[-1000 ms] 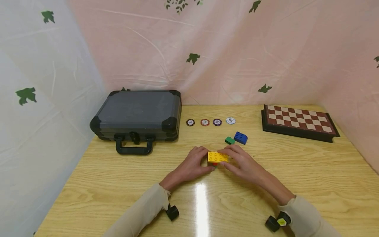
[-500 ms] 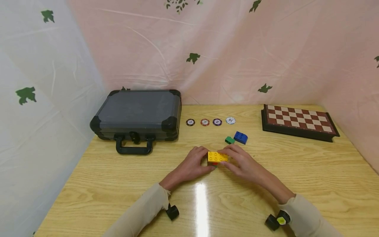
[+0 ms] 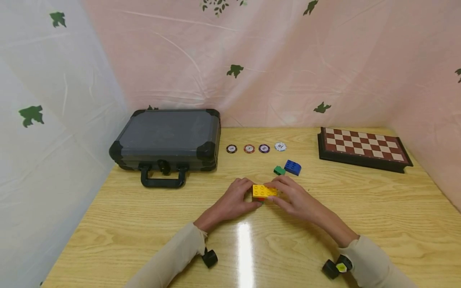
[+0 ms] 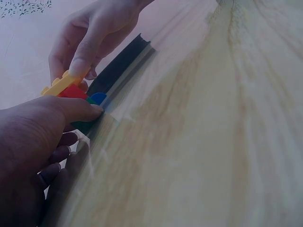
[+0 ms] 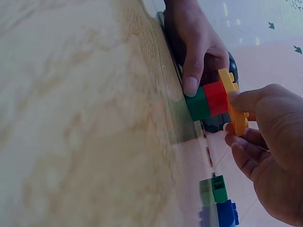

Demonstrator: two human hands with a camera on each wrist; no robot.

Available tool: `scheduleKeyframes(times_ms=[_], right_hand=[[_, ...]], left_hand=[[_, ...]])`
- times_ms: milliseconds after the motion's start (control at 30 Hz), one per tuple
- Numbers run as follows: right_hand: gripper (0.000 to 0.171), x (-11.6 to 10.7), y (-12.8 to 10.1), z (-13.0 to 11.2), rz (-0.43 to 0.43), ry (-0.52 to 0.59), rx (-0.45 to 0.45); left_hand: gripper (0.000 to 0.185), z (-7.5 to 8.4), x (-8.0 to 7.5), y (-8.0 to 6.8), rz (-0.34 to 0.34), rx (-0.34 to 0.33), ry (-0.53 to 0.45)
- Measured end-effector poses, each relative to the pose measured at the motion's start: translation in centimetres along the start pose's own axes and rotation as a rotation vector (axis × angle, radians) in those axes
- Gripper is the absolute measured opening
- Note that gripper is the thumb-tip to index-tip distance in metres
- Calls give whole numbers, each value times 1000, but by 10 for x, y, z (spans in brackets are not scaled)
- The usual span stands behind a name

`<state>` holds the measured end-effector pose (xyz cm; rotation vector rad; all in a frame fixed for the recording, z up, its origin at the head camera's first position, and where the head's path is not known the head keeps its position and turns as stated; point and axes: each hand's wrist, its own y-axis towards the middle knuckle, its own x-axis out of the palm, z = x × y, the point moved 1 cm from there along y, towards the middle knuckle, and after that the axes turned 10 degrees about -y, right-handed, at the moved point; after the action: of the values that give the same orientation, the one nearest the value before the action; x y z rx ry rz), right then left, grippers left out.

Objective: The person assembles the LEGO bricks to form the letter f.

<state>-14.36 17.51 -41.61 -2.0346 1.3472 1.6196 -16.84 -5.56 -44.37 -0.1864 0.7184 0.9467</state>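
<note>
- One stack of three toy blocks, which we find near the middle of the counter, between the two hands: green block lowest, red block upon it, yellow block on top, studs upward, reaching past the red toward the right.
- One left hand, fingers grasping the stack low down; we see its thumb against the lowest green block.
- One right hand, fingers pinching the yellow block at its right end.
- Two loose blocks beyond the right hand, which we list as one small green piece and, just beside it, one blue piece with a rounded end.
- Four round chips, laid flat in a row behind the blocks: black, red, purple, pale blue.
- One grey case with black corners, closed, at the back left, its handle toward us.
- One chessboard, brown and cream squares, at the back right.
- One pink cloth with green leaves, hung behind.
</note>
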Motion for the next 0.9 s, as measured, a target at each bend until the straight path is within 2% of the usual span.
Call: scheduleKeyframes(times_ms=[900], right_hand=[[34,-1,-1,1,-54,4,62]], left_hand=[[36,0,1,0,9,6,-12]])
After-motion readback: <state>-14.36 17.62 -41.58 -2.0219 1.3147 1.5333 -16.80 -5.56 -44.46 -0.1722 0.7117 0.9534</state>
